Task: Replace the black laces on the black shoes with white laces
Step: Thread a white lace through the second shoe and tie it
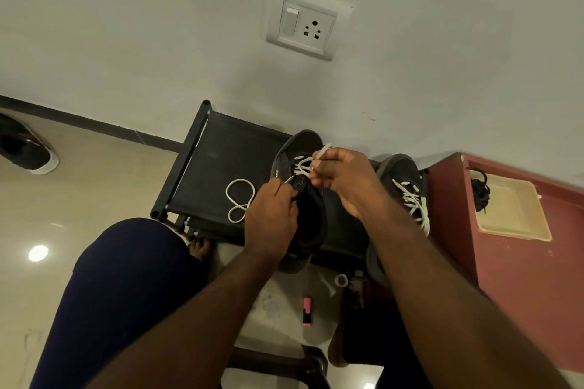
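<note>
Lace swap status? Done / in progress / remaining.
Done: the shoe beside the tray already wears white lacing, and the black laces sit in the beige tray.
In hand: the centre shoe is part-laced in white. The right hand pinches the white lace tip and the left hand grips the shoe's eyelet edge.
Left: the upper eyelets. Loose white lace lies looped on the rack.

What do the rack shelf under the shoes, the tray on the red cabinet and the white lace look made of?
The black rack shelf looks like matte fabric stretched between tubes. The shallow beige tray is probably moulded plastic: smooth, rounded rim. The flat white lace looks woven textile, lying in limp loops; its stiff tip, in the grip of the right hand, suggests plastic.
</note>
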`<action>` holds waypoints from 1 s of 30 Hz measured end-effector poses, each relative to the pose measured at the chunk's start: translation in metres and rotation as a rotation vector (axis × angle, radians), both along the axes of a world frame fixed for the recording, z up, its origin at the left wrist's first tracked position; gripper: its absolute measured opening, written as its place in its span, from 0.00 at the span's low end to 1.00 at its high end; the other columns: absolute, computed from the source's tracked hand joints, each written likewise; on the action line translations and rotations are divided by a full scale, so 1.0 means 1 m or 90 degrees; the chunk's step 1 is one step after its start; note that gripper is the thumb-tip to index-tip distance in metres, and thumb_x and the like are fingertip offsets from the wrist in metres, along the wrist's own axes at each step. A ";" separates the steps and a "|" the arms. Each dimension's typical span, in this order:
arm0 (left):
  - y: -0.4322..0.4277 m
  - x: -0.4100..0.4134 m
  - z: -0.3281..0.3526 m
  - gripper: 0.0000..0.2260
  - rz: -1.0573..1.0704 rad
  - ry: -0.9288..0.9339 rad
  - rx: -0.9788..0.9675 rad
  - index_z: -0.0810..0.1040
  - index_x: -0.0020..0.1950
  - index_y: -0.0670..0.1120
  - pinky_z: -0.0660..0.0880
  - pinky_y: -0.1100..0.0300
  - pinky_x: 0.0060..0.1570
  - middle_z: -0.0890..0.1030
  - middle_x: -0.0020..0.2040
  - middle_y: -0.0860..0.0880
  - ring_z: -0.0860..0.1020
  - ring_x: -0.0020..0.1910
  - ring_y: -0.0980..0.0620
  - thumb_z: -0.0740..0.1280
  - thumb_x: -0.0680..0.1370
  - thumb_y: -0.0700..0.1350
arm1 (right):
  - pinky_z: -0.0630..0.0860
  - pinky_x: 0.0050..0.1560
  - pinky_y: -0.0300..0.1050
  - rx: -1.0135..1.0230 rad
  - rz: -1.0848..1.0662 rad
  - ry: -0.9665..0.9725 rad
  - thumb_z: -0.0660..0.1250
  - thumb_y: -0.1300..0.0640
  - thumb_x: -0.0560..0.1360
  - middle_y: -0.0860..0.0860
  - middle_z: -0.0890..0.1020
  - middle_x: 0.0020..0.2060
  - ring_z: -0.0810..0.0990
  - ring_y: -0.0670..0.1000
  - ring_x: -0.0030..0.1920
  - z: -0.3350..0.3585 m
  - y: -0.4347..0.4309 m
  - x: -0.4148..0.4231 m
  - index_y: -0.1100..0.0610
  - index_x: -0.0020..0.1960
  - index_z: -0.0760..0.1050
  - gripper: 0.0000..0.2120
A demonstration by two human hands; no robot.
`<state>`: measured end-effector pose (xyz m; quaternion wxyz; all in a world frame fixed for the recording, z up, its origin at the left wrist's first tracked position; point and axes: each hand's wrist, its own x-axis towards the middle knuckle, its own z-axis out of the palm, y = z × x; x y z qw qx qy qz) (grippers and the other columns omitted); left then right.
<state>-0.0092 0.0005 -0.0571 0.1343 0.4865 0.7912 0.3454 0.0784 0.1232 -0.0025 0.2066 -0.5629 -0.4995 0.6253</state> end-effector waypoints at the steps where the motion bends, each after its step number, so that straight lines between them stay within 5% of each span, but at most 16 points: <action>1: 0.000 0.000 0.000 0.05 0.000 0.006 0.003 0.78 0.44 0.43 0.72 0.56 0.36 0.75 0.42 0.47 0.74 0.40 0.48 0.71 0.72 0.37 | 0.79 0.37 0.41 0.043 0.055 -0.062 0.70 0.66 0.75 0.56 0.84 0.41 0.81 0.50 0.38 -0.001 -0.003 -0.002 0.62 0.50 0.79 0.04; 9: 0.001 -0.001 -0.003 0.08 0.001 0.041 0.041 0.76 0.40 0.43 0.66 0.58 0.30 0.74 0.38 0.48 0.73 0.36 0.49 0.73 0.68 0.34 | 0.72 0.39 0.32 0.303 0.273 -0.284 0.72 0.60 0.75 0.47 0.82 0.36 0.79 0.42 0.36 -0.012 -0.005 -0.009 0.56 0.43 0.80 0.03; 27: 0.002 -0.004 -0.006 0.06 -0.010 0.029 0.036 0.78 0.42 0.43 0.67 0.58 0.31 0.74 0.39 0.48 0.73 0.36 0.49 0.72 0.69 0.36 | 0.70 0.42 0.29 0.347 0.349 -0.327 0.70 0.59 0.77 0.47 0.81 0.42 0.79 0.44 0.44 -0.017 -0.003 -0.015 0.57 0.46 0.79 0.01; 30: 0.002 -0.004 -0.006 0.05 -0.014 0.024 0.033 0.79 0.43 0.43 0.66 0.59 0.33 0.75 0.39 0.47 0.73 0.37 0.48 0.72 0.70 0.36 | 0.74 0.46 0.35 0.370 0.395 -0.345 0.69 0.60 0.77 0.48 0.81 0.42 0.79 0.45 0.44 -0.014 -0.002 -0.017 0.57 0.46 0.79 0.02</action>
